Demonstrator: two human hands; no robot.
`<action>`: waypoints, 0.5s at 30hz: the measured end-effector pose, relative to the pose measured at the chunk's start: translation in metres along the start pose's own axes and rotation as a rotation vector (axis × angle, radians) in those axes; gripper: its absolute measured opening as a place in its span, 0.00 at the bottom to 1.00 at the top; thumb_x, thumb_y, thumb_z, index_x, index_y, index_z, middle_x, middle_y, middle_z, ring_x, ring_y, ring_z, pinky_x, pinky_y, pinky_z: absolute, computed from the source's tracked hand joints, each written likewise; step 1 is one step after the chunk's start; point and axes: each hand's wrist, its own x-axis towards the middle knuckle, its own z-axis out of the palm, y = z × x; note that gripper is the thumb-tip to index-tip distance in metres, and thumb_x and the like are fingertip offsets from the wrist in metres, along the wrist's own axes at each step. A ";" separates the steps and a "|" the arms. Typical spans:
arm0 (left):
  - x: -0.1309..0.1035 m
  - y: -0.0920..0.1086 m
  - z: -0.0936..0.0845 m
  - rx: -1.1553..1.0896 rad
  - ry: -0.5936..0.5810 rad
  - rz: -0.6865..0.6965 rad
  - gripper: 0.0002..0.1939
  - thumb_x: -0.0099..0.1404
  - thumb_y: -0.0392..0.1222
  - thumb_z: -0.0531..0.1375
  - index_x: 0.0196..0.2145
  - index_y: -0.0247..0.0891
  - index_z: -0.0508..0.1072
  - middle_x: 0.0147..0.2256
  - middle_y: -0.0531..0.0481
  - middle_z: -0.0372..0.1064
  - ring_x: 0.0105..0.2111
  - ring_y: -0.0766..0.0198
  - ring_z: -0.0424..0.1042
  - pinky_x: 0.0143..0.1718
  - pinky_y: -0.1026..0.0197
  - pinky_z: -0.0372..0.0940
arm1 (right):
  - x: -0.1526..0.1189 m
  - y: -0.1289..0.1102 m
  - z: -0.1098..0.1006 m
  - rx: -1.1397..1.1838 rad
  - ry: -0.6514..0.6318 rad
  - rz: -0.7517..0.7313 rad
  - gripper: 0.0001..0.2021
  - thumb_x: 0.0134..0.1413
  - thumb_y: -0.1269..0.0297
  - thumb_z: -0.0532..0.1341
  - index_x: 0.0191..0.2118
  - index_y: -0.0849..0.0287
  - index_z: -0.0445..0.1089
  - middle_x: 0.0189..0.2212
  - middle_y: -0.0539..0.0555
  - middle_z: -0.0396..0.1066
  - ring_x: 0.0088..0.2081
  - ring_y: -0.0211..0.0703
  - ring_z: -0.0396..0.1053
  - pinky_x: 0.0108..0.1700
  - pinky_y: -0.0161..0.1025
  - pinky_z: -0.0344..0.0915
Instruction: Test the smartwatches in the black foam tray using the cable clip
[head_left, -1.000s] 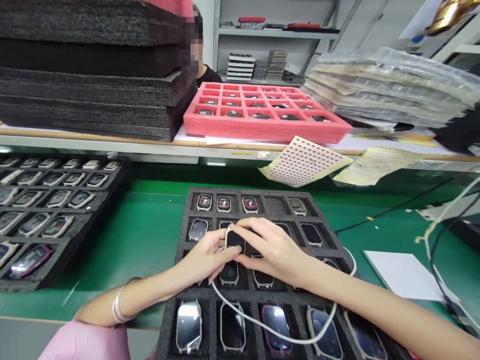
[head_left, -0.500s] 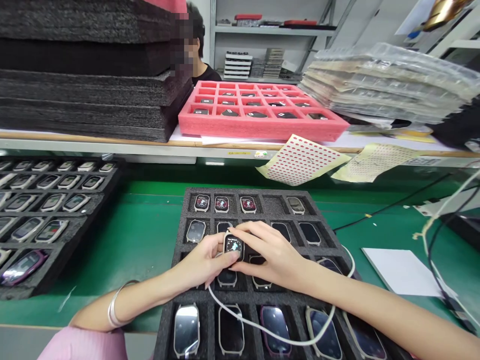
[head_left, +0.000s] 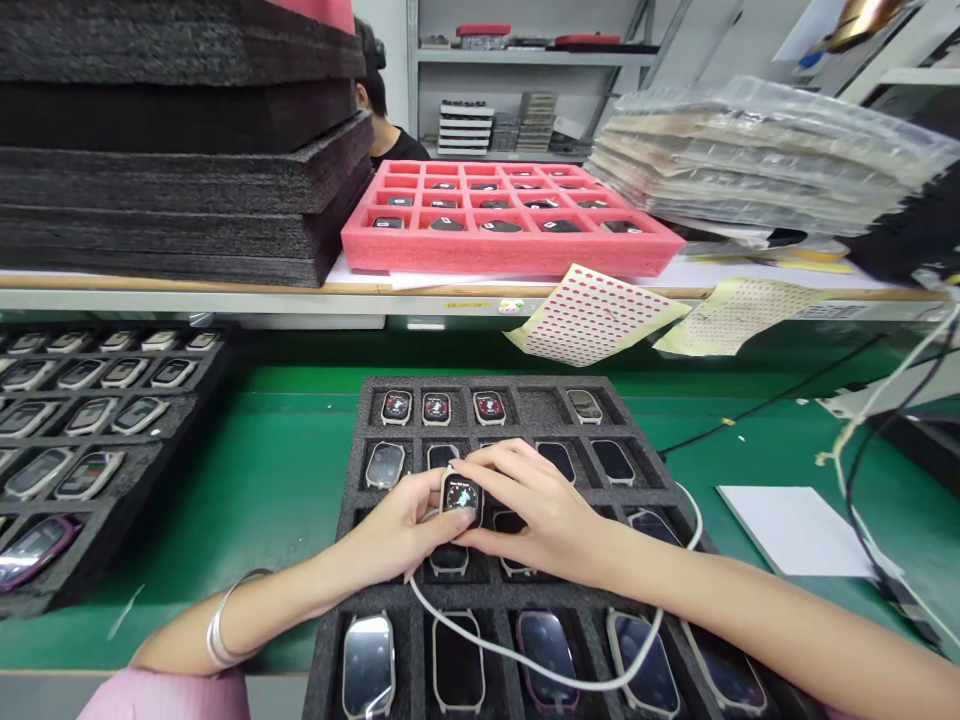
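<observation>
At nine o'clock from the lit smartwatch, a dark foam tray holds rows of watches. At eight o'clock, the left hand grasps that smartwatch, thumb over its screen. The smartwatch is held above a second foam tray of watches. A white cable loops through five o'clock, across this tray. At three o'clock, the right hand closes around the smartwatch, fingertip at its top edge; farther out lies a white sheet.

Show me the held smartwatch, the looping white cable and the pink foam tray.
Held smartwatch point(head_left: 460, 493), head view: lit screen.
Looping white cable point(head_left: 600, 687), head view: lowest bend.
Pink foam tray point(head_left: 502, 256), head view: front wall.
</observation>
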 end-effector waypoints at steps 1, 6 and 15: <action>0.000 0.000 0.000 0.000 -0.001 0.001 0.18 0.66 0.47 0.58 0.50 0.34 0.67 0.24 0.59 0.58 0.12 0.78 0.51 0.10 0.72 0.48 | 0.000 0.000 0.000 -0.001 0.001 -0.002 0.23 0.58 0.57 0.64 0.55 0.63 0.64 0.41 0.59 0.70 0.41 0.48 0.66 0.44 0.46 0.65; -0.001 0.001 0.001 -0.009 0.002 0.014 0.15 0.66 0.44 0.58 0.48 0.35 0.68 0.25 0.58 0.59 0.12 0.78 0.51 0.11 0.71 0.47 | 0.000 -0.002 0.001 -0.005 0.017 0.011 0.23 0.56 0.58 0.65 0.54 0.62 0.64 0.41 0.58 0.70 0.42 0.48 0.67 0.45 0.45 0.65; 0.001 -0.002 0.002 0.011 -0.001 0.033 0.10 0.66 0.42 0.58 0.43 0.35 0.69 0.27 0.59 0.59 0.15 0.77 0.52 0.16 0.68 0.49 | 0.000 -0.007 0.001 -0.022 0.008 0.025 0.19 0.57 0.60 0.64 0.52 0.63 0.66 0.40 0.58 0.70 0.42 0.49 0.67 0.45 0.46 0.64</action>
